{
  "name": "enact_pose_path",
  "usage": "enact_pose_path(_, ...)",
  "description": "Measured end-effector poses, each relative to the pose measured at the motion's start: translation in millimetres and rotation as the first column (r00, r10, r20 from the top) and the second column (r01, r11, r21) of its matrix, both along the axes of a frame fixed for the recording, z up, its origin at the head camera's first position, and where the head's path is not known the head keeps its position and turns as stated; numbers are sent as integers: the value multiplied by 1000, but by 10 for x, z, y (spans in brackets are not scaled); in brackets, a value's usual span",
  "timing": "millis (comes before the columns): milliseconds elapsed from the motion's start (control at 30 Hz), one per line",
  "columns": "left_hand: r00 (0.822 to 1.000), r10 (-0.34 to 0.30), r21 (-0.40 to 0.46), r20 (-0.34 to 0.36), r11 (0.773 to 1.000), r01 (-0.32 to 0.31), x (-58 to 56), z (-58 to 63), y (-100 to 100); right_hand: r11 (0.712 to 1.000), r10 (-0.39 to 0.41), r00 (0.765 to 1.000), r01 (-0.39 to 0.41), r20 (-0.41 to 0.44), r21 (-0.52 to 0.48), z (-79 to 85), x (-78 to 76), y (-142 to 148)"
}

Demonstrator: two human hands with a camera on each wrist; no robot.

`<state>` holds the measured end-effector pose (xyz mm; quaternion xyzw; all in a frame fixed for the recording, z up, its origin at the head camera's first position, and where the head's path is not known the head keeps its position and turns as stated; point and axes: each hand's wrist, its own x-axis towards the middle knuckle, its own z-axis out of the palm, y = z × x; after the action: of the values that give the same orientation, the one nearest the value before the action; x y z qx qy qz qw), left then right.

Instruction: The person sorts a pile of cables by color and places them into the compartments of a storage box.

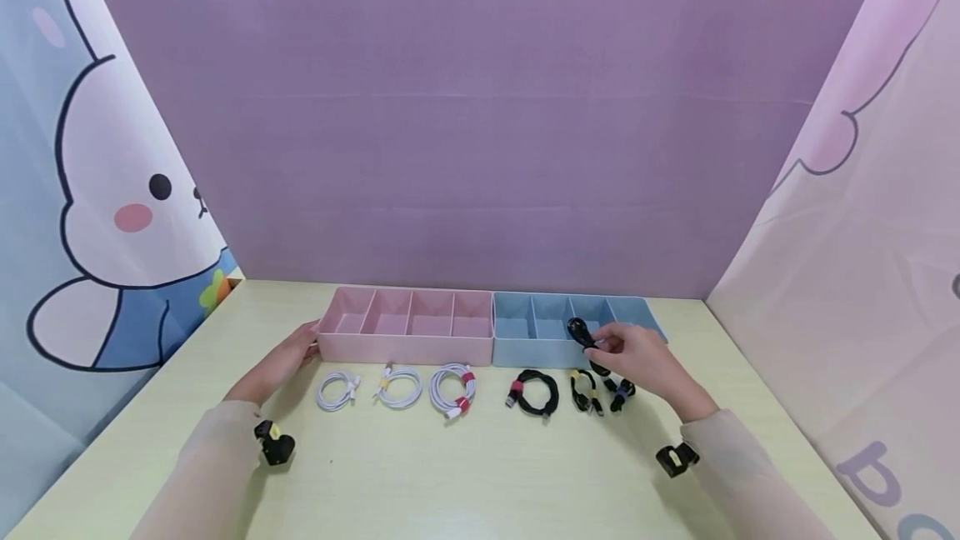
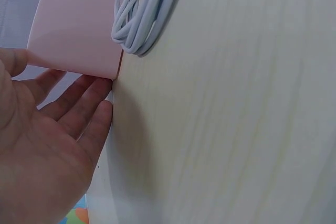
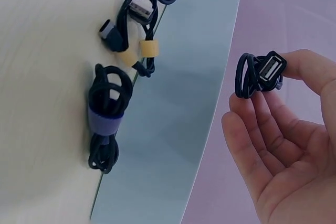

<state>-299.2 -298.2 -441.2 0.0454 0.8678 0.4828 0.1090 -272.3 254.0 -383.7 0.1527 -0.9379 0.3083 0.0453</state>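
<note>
My right hand (image 1: 637, 354) pinches a coiled black USB cable (image 1: 581, 332) between thumb and fingers, above the front of the blue divided box (image 1: 536, 352). In the right wrist view, the USB socket end of this cable faces the camera. My left hand (image 1: 281, 362) touches the left end of the pink divided box (image 1: 405, 348), its fingers extended along the end wall. On the table before the blue box lie a black cable with a red tie (image 1: 553, 394), a black cable with yellow ties (image 3: 149, 49) and a black cable bundle with a purple tie (image 3: 105, 121).
Three coiled white cables lie before the pink box: a plain one (image 1: 321, 394), one with a yellow tie (image 1: 416, 390) and one with red ties (image 1: 435, 390). Both boxes stand side by side near the back of the table (image 1: 465, 482), before a purple backdrop (image 1: 480, 123).
</note>
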Motion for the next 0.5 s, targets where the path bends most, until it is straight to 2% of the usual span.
enact_pose_path(500,1000,8,-17,6,1000,-8,-29,-33,-5,998,-6,1000,7,25,-61,-1,-33,-128)
